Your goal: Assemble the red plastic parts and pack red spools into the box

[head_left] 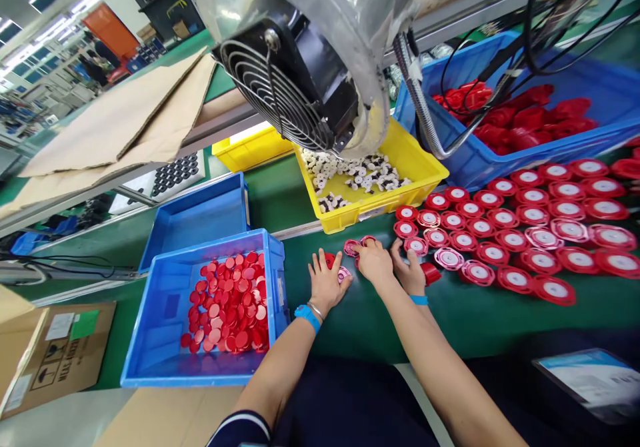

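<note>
My left hand (326, 283), with a blue band at the wrist, lies with spread fingers on the green table, touching a red part (330, 260) and a pink-and-white ringed part (343, 274). Just right of it, my right hand (374, 262) has its fingers bent together on a small red part (368, 240), which they partly cover. Another red ringed part (351, 248) lies by its fingertips. Many red round parts with white centres (491, 253) stand in rows farther right.
Another person's hand (410, 272) with a blue wristband is close beside my right hand. A blue bin (150, 327) of red discs stands left, a yellow tray (367, 215) of small white and black parts ahead. A fan (280, 94) hangs above.
</note>
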Action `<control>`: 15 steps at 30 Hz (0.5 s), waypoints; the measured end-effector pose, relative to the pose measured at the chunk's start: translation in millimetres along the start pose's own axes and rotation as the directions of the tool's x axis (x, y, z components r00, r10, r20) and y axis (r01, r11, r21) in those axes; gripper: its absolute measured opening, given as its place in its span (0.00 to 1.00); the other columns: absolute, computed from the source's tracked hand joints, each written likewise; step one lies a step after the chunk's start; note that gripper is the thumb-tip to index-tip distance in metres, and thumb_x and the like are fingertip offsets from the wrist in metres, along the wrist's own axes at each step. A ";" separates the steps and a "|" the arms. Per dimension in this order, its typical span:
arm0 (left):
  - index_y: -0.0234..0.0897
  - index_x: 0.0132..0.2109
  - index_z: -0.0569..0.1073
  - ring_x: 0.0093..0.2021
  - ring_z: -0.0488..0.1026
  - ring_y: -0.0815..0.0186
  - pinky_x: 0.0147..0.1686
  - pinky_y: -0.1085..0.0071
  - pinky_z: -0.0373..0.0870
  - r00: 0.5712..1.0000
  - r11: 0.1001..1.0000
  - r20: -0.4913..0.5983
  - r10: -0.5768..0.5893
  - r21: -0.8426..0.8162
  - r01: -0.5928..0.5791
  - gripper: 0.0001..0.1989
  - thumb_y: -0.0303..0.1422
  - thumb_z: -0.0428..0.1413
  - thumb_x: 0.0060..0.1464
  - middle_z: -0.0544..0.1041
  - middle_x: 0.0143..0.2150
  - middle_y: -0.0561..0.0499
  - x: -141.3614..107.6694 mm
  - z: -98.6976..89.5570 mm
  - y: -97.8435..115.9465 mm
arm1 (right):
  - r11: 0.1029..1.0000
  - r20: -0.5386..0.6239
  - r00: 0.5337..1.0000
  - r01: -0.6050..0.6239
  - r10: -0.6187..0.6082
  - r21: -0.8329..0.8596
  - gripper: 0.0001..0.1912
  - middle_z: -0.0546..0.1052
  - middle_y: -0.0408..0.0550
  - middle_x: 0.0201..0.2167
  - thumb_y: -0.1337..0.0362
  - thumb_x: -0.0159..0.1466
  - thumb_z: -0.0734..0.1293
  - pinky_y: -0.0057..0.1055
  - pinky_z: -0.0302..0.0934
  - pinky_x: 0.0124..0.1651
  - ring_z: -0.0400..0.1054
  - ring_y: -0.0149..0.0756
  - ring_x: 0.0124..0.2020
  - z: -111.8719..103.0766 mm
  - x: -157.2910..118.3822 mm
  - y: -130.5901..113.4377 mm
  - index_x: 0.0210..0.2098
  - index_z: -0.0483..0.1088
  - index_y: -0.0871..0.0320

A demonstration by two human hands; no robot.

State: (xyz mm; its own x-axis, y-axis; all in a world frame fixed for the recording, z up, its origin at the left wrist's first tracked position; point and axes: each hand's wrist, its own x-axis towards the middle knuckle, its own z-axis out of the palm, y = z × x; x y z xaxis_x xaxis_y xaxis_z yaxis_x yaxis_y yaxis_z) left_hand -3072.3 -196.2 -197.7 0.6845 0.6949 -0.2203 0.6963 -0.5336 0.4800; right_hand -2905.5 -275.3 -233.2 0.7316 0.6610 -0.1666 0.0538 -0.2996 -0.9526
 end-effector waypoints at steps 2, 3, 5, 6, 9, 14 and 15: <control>0.48 0.67 0.59 0.71 0.38 0.41 0.66 0.41 0.36 0.999 0.999 -0.041 -0.012 -0.052 0.010 0.35 0.47 0.57 0.54 0.47 0.72 0.41 -1.1 -2.4 3.3 | 1.000 0.017 1.000 -0.024 0.024 0.009 0.11 0.74 0.55 0.46 0.56 0.62 0.68 0.55 0.48 0.64 0.59 0.48 0.59 16.8 4.0 -11.9 0.32 0.73 0.57; 0.44 0.68 0.58 0.72 0.36 0.42 0.67 0.42 0.34 0.998 0.996 -0.066 -0.024 -0.084 0.018 0.35 0.46 0.56 0.55 0.45 0.73 0.40 -1.9 -4.0 5.9 | 0.999 0.017 0.999 -0.036 0.036 0.026 0.12 0.74 0.52 0.45 0.55 0.63 0.68 0.52 0.52 0.63 0.62 0.45 0.56 21.0 5.8 -16.5 0.33 0.72 0.58; 0.36 0.69 0.55 0.72 0.33 0.46 0.67 0.45 0.33 0.992 0.986 -0.111 -0.054 -0.162 0.035 0.35 0.44 0.52 0.58 0.41 0.73 0.37 -3.1 -8.0 12.1 | 0.994 -0.007 0.998 -0.060 0.060 0.086 0.12 0.74 0.48 0.45 0.55 0.65 0.66 0.46 0.59 0.58 0.66 0.40 0.51 20.2 9.2 -22.8 0.37 0.72 0.59; 0.33 0.69 0.54 0.73 0.33 0.47 0.68 0.47 0.35 0.990 0.977 -0.126 -0.070 -0.209 0.042 0.35 0.43 0.51 0.59 0.40 0.73 0.35 -3.2 -10.1 15.2 | 0.990 -0.027 0.997 -0.068 0.072 0.126 0.12 0.75 0.48 0.44 0.55 0.65 0.66 0.43 0.62 0.55 0.68 0.39 0.49 16.5 10.3 -25.1 0.38 0.72 0.58; 0.31 0.68 0.52 0.71 0.44 0.51 0.68 0.54 0.46 0.984 0.926 -0.130 -0.121 -0.373 0.064 0.35 0.44 0.49 0.61 0.44 0.71 0.34 -1.0 -16.2 22.6 | 0.964 -0.078 0.992 -0.077 0.100 0.254 0.09 0.76 0.47 0.41 0.59 0.66 0.66 0.38 0.65 0.50 0.70 0.34 0.43 3.2 5.6 -31.6 0.36 0.73 0.59; 0.39 0.70 0.46 0.61 0.67 0.60 0.59 0.64 0.66 0.974 0.758 -0.048 -0.223 -0.637 0.141 0.35 0.48 0.46 0.63 0.60 0.65 0.38 -3.8 -24.0 30.4 | 0.858 -0.042 0.990 -0.096 0.135 0.505 0.06 0.78 0.42 0.30 0.67 0.56 0.74 0.35 0.68 0.44 0.71 0.32 0.34 13.0 -47.9 -46.7 0.34 0.76 0.58; 0.41 0.70 0.48 0.58 0.70 0.60 0.56 0.65 0.69 0.972 0.722 -0.024 -0.232 -0.674 0.156 0.34 0.48 0.47 0.63 0.64 0.63 0.40 -8.2 -25.5 32.0 | 0.819 -0.012 0.989 -0.113 0.145 0.562 0.08 0.78 0.41 0.29 0.68 0.55 0.74 0.34 0.68 0.42 0.71 0.32 0.32 17.4 -61.9 -48.5 0.34 0.76 0.58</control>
State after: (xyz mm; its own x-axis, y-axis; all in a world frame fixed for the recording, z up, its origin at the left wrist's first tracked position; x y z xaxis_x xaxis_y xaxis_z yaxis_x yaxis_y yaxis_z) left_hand -3061.1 -206.6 -158.9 0.4989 0.8111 -0.3054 0.4634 0.0481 0.8848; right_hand -2965.2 -289.7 -181.2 0.7398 0.6024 -0.2997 -0.4209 0.0668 -0.9046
